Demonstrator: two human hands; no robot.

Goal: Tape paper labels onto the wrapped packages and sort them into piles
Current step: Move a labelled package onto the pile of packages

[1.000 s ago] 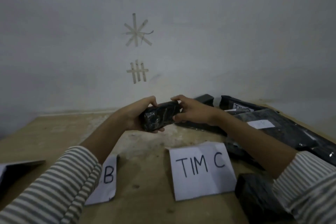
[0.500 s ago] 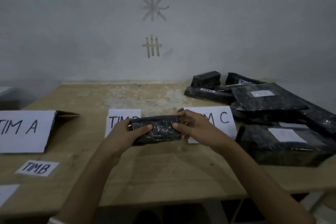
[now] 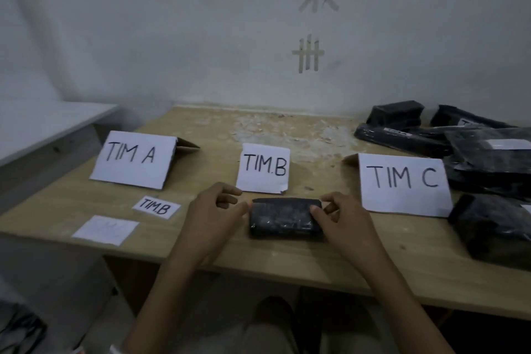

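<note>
Resting flat on the table (image 3: 287, 256) between the two hands, the small wrapped package (image 3: 286, 218) lies just in front of the TIM.B sign (image 3: 263, 168), and its dark top shows no paper label. The left hand (image 3: 214, 218) has its fingers loosely curled clear of the package, with only the thumb tip touching the near end. The right hand (image 3: 342, 221) seems to pinch the other end lightly between thumb and forefinger, though the grip is hard to make out. Just left of the left hand lies a small TIM.B label (image 3: 156, 207), loose on the wood, with a paler slip (image 3: 105, 230) nearer the table edge. No tape is in view. Beyond the left hand stands the TIM A sign (image 3: 132, 158), with no package before it. Right of the right hand, past the TIM C sign (image 3: 403, 181), a heap of packages (image 3: 488, 158) fills the table's end; a few carry white labels, others show none. Whether that heap is a sorted pile or waiting stock cannot be told. By this showing the work is early: this package probably wants the TIM.B label taped on, and most of the sorting remains.
</note>
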